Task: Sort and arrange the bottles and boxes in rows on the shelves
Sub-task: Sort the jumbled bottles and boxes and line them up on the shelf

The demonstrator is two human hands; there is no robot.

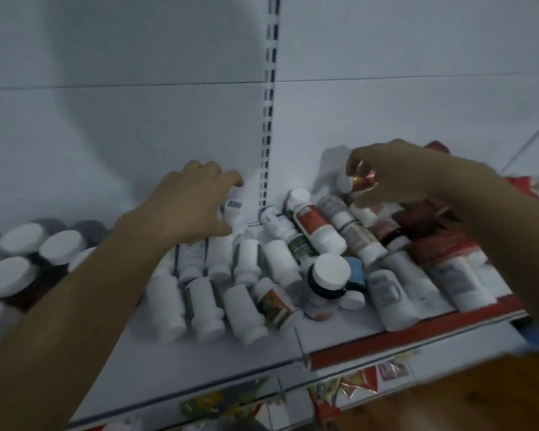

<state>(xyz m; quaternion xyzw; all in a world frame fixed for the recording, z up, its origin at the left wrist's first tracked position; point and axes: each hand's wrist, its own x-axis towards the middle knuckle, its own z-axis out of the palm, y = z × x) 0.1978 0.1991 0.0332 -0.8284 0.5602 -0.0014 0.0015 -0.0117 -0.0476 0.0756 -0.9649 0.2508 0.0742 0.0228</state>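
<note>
Both bare forearms reach toward the far side, left hand (pixel 187 206) palm-down with fingers spread and half-curled, right hand (pixel 395 178) raised, fingers and thumb pinching a small bottle (pixel 363 179).

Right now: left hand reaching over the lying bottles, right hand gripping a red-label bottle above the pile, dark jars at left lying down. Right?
No: the dark jars at left stand upright, white lids up, as the head view shows. The rest holds: left hand reaches over the lying bottles, right hand grips the red-label bottle above the pile.

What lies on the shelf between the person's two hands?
In the head view, a white bottle and a red-labelled bottle lie on their sides between the left hand and right hand.
</note>
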